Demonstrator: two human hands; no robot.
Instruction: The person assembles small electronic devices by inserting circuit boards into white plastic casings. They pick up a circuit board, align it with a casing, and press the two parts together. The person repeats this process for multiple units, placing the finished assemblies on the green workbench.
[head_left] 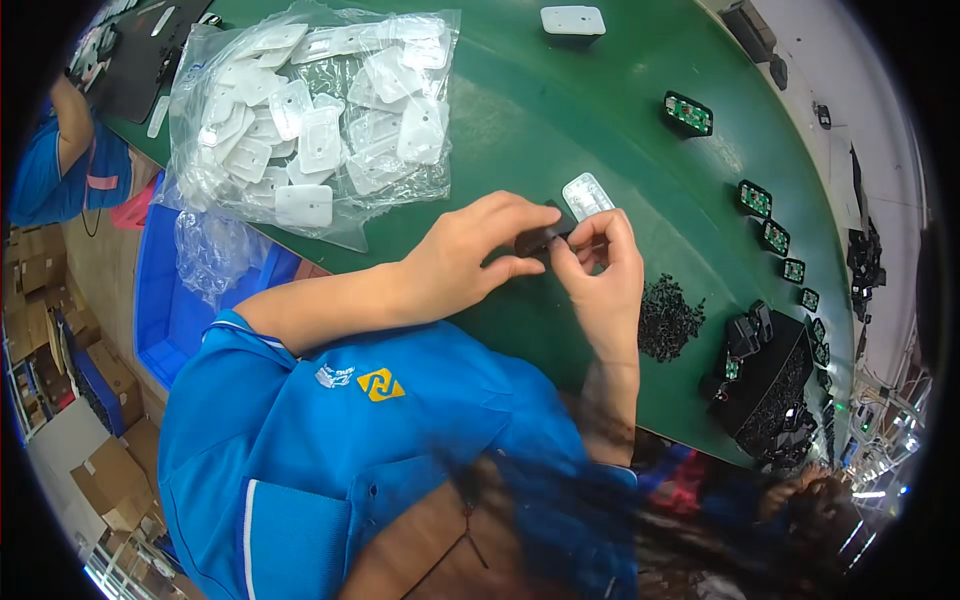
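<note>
Over the green table (520,110), my left hand (460,242) grips a small black plastic casing (541,237) between thumb and fingers. The thumb and forefinger of my right hand (608,275) are pinched together at the casing's right edge. Whether a small piece sits between those fingertips is hidden. Just beyond the right hand lies a translucent white plastic cover (586,196). To that hand's right is a pile of tiny black parts (670,318).
A clear plastic bag (345,215) with many white covers lies at the left. Black casings with green circuit boards (688,114) line the right side. A white-topped casing (573,22) stands far off. A blue bin (160,300) is at left; another person (60,170) sits beyond.
</note>
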